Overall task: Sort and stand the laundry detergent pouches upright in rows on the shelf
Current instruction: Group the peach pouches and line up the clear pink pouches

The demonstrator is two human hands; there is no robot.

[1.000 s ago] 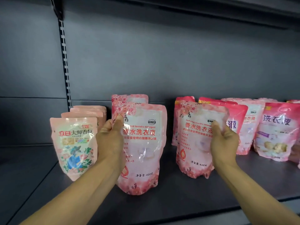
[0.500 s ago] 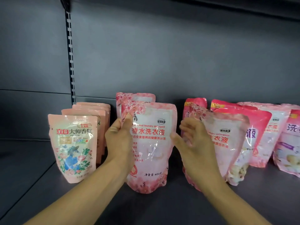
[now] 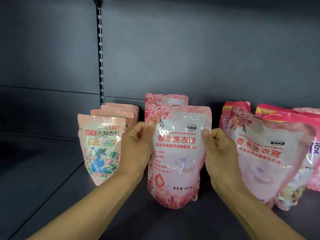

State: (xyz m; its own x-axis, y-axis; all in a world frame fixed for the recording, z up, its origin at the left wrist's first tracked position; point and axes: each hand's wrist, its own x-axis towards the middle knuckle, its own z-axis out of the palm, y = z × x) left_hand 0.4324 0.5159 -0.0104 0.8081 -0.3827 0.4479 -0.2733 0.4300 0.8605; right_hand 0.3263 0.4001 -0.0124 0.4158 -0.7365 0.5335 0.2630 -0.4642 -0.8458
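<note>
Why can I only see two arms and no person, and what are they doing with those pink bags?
The camera sits on the person's head and looks forward and down, so you see only their arms, as if you were looking through their eyes. There is just this one view.

In front of them is a dark shelf in a shop. The pink bags are pouches of laundry soap. The left hand and the right hand each pinch a side of the middle pouch, which is upright with another like it right behind.

To the left stands a tidy row of small peach pouches, one behind the other. To the right, a leaning pouch tips over against brighter pink pouches behind it, so that side looks messier.
</note>
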